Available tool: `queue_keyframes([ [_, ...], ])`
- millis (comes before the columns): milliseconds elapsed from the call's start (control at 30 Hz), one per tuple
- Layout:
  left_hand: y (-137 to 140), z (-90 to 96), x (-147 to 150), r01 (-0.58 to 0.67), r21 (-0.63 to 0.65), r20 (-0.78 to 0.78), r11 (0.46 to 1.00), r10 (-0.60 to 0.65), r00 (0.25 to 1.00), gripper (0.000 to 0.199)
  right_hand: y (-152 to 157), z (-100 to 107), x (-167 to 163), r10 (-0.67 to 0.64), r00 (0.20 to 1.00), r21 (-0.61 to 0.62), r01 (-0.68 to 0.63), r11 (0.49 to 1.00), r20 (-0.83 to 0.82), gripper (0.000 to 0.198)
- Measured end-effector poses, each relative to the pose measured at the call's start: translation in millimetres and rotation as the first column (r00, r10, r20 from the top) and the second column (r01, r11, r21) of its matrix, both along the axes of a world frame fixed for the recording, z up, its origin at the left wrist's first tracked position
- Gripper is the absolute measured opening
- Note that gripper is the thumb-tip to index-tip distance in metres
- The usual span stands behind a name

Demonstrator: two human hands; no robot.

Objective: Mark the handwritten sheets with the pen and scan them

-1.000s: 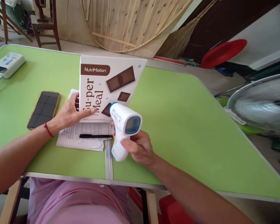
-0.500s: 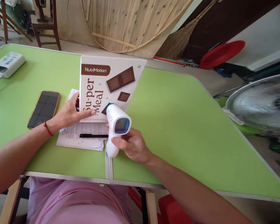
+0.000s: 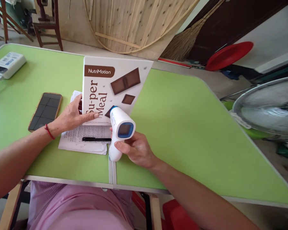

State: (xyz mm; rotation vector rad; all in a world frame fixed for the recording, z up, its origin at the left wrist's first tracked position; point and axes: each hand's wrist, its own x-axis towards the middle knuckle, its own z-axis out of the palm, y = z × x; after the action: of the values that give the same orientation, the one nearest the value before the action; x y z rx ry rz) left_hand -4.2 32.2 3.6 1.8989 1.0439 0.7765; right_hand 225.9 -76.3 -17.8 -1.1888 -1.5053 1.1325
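Observation:
My left hand (image 3: 75,114) grips the lower left of a white box (image 3: 121,68) printed "NutriMotion Su-per Meal", thumb across its front and fingers behind it. The box is held up with its front towards me. In my right hand (image 3: 136,148) is a white infrared thermometer (image 3: 115,143) with a blue-rimmed screen, its nose pointing at the lower part of the box. My fingers wrap round its handle. Below the box lie sheets of handwritten paper (image 3: 74,142), with a black pen (image 3: 96,139) on them, its right end hidden behind the thermometer.
A phone (image 3: 45,110) lies left of my left hand on the green folding table (image 3: 194,127). Farther left sits a white power bank (image 3: 11,65) with a cable. A fan (image 3: 271,105) stands beyond the right edge, and a wooden chair (image 3: 46,27) behind the table.
The box has shifted very slightly to the right and up in view. Both hands keep their holds, and the thermometer stays almost in place.

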Motion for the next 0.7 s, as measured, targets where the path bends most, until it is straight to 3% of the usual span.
queue_keyframes([
  [700,-0.5,1.9,0.0,0.027,-0.018,0.018,0.999,-0.027,0.999,0.059,0.2,-1.5,2.4,0.005,1.0,-0.035,-0.006,0.999,-0.004,0.045],
])
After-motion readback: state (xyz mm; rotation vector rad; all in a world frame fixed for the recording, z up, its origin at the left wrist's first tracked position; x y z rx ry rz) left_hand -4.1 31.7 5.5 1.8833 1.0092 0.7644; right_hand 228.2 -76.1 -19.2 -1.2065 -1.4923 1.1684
